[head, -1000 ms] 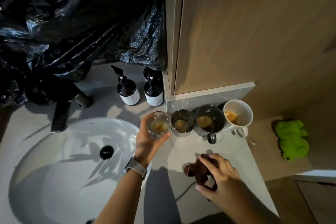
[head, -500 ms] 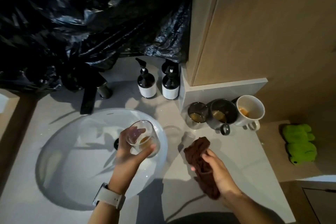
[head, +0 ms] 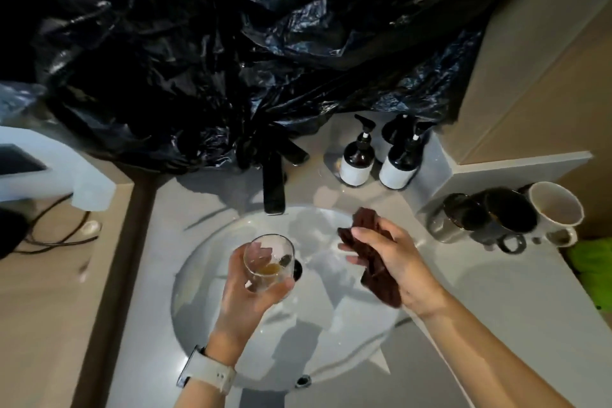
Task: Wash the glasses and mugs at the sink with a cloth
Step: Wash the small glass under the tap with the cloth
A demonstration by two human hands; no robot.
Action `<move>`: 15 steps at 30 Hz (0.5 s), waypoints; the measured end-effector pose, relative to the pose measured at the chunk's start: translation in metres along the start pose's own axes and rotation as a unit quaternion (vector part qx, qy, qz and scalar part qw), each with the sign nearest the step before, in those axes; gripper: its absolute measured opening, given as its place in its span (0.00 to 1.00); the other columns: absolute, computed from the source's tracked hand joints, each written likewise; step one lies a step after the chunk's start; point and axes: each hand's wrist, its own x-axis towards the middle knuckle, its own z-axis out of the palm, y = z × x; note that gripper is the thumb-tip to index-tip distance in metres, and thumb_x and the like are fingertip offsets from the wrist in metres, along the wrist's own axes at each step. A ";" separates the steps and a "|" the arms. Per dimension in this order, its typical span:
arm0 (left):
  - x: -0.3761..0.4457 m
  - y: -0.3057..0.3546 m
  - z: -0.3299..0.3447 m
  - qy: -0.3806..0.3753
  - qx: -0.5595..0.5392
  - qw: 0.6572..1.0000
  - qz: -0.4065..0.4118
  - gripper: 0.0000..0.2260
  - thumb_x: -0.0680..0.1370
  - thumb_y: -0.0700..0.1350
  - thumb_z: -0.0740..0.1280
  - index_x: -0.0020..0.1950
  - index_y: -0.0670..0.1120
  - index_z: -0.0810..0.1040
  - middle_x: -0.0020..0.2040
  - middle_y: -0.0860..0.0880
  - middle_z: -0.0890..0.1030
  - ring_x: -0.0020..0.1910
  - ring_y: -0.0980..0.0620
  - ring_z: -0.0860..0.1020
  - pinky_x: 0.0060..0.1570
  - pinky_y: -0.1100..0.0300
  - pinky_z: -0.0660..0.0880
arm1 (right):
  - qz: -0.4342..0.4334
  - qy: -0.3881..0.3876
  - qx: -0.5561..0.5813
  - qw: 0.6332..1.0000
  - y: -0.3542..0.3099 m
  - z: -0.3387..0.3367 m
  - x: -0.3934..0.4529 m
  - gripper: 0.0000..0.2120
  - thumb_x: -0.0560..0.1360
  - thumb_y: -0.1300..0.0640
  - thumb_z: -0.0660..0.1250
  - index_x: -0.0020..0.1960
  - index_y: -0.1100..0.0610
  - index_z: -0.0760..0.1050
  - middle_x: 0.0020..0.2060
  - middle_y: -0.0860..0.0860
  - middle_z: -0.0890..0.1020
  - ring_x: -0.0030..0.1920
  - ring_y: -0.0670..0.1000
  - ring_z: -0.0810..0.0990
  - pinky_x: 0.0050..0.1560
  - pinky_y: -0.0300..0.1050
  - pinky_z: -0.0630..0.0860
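Observation:
My left hand (head: 246,291) grips a clear glass (head: 269,260) with a little amber liquid in its bottom, held over the white round sink (head: 331,351). My right hand (head: 394,258) holds a dark brown cloth (head: 366,228) over the sink's right side, apart from the glass. Against the wall on the counter at the right stand a second glass (head: 448,222), a dark mug (head: 506,219) and a white mug (head: 556,209). A black tap (head: 274,189) reaches over the back rim of the sink.
Two dark pump bottles with white labels (head: 356,159) (head: 399,162) stand behind the sink. Black plastic sheeting (head: 248,43) hangs above the tap. A green object (head: 592,265) lies at the far right. Cables (head: 49,235) lie on the wooden surface to the left.
My left hand lifted the glass from the row on the counter and carried it over the sink. My right hand picked up the cloth and brought it over the sink too.

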 end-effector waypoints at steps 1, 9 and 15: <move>0.006 -0.003 -0.005 -0.003 0.012 1.000 0.000 0.35 0.58 0.55 0.80 0.62 0.57 0.70 0.59 0.53 0.79 0.56 0.55 0.80 0.51 0.56 0.79 | -0.035 0.011 -0.049 0.998 -0.006 0.010 0.007 0.05 0.75 0.64 0.69 0.51 0.61 0.78 0.47 0.62 0.84 0.45 0.58 0.85 0.38 0.46 0.81; 0.047 -0.018 -0.009 -0.025 0.066 0.997 0.021 0.33 0.64 0.40 0.82 0.61 0.55 0.68 0.60 0.54 0.78 0.58 0.58 0.79 0.56 0.65 0.75 | -0.050 -0.062 -0.193 0.978 -0.043 0.064 0.080 0.07 0.74 0.64 0.66 0.52 0.59 0.77 0.38 0.63 0.81 0.30 0.54 0.76 0.22 0.39 0.68; 0.052 -0.013 -0.006 -0.012 0.052 0.998 0.018 0.31 0.65 0.39 0.81 0.60 0.56 0.69 0.57 0.57 0.79 0.52 0.55 0.80 0.47 0.73 0.72 | -0.025 -0.016 -0.125 0.992 -0.047 0.089 0.102 0.03 0.73 0.60 0.68 0.43 0.60 0.77 0.35 0.56 0.83 0.30 0.53 0.77 0.26 0.40 0.68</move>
